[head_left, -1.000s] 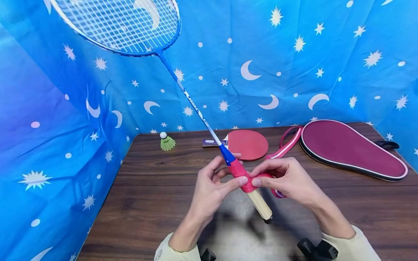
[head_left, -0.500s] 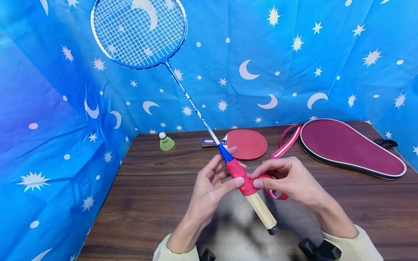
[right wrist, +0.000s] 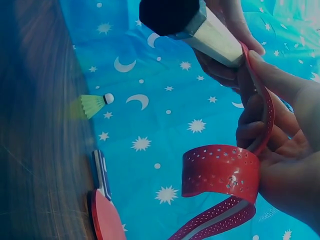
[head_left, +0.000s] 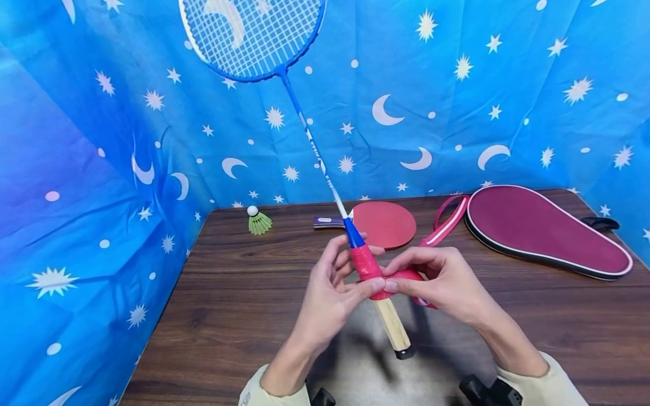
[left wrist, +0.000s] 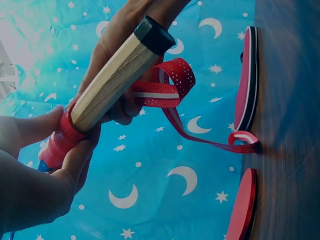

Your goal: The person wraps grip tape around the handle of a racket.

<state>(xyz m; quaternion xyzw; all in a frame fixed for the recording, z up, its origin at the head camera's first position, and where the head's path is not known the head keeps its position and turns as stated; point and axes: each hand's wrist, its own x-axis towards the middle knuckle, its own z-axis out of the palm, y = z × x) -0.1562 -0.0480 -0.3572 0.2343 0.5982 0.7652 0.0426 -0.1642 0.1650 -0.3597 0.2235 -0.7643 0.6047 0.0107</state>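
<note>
A blue-and-white badminton racket (head_left: 316, 149) is held tilted above the table, its head up and to the left. Red perforated grip tape (right wrist: 220, 170) wraps the upper handle, while bare wood (left wrist: 112, 82) shows below it down to a black butt cap (head_left: 405, 353). My left hand (head_left: 327, 307) holds the wrapped part, thumb in front and fingers behind. At the lower edge of the wrap, my right hand (head_left: 452, 285) pinches the tape between thumb and fingers, its thumb tip beside the left thumb. The loose tape curls past the right hand and trails toward the table.
On the dark wooden table (head_left: 228, 293) lie a green shuttlecock (head_left: 259, 221), a red table tennis bat (head_left: 384, 225) and a maroon bat case (head_left: 543, 231) at the back right. A blue star-patterned cloth (head_left: 355, 113) hangs behind and at the left.
The racket's head has swung to the right, so the shaft stands steeper. Its butt end has shifted left over the last half second. Both hands keep their hold.
</note>
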